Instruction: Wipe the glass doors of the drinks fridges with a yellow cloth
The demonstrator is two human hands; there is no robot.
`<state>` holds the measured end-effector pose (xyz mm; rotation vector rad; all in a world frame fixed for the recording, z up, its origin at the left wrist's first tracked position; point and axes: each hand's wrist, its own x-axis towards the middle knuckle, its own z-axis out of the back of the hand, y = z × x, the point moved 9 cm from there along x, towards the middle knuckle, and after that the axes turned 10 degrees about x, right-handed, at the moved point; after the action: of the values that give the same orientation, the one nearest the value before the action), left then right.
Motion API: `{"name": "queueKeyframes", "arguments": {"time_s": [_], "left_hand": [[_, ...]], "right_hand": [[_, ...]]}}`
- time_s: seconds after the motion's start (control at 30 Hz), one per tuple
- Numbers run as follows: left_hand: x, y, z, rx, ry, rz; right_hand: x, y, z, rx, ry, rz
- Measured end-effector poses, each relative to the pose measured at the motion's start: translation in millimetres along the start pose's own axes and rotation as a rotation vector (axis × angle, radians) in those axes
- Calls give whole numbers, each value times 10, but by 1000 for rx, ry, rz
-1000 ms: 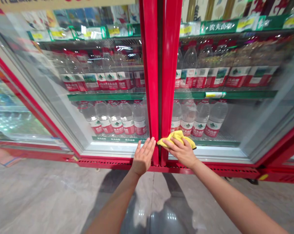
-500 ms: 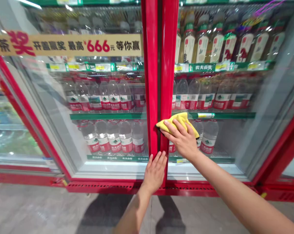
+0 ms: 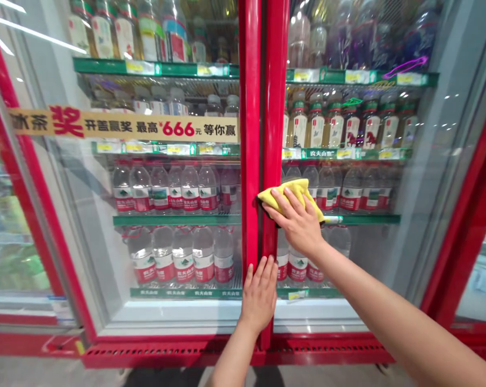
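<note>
A yellow cloth (image 3: pixel 293 189) with a dark edge lies pressed against the red frame of the right door (image 3: pixel 275 107) and partly over its glass. My right hand (image 3: pixel 299 217) rests on the cloth, fingers bent over it and holding it to the frame. Lower down, my left hand (image 3: pixel 260 295) is flat on the red door frames near the gap between the doors, fingers pointing up, with nothing in it. Both glass doors are closed.
Behind the glass stand rows of red-labelled water bottles (image 3: pixel 184 263) and other drinks on green-edged shelves (image 3: pixel 174 220). A beige banner (image 3: pixel 146 127) crosses the left door. Neighbouring coolers flank this one, above a grey floor (image 3: pixel 45 371).
The camera view has tilted upward, showing more upper shelves and less floor. Against the door frame, my right hand and the cloth sit slightly higher; my left hand stays low on it.
</note>
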<state>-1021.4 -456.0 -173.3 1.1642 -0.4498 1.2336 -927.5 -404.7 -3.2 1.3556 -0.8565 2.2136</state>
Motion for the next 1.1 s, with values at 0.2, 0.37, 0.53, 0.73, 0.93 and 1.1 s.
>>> {"name": "queueKeyframes", "arguments": {"time_s": [0.2, 0.37, 0.53, 0.73, 0.93, 1.1], "left_hand": [[309, 57, 3, 11, -19, 2], [564, 188, 72, 31, -35, -29], [1032, 393, 277, 63, -93, 12], [1186, 465, 371, 79, -98, 41], [1547, 563, 539, 124, -145, 30], [2021, 761, 693, 105, -185, 102]], "right_hand": [[-25, 45, -4, 19, 18, 20], [160, 8, 44, -29, 16, 135], [906, -379, 281, -31, -74, 6], [620, -194, 203, 1, -99, 39], [1214, -503, 386, -17, -116, 81], [1829, -822, 576, 9, -187, -31]]}}
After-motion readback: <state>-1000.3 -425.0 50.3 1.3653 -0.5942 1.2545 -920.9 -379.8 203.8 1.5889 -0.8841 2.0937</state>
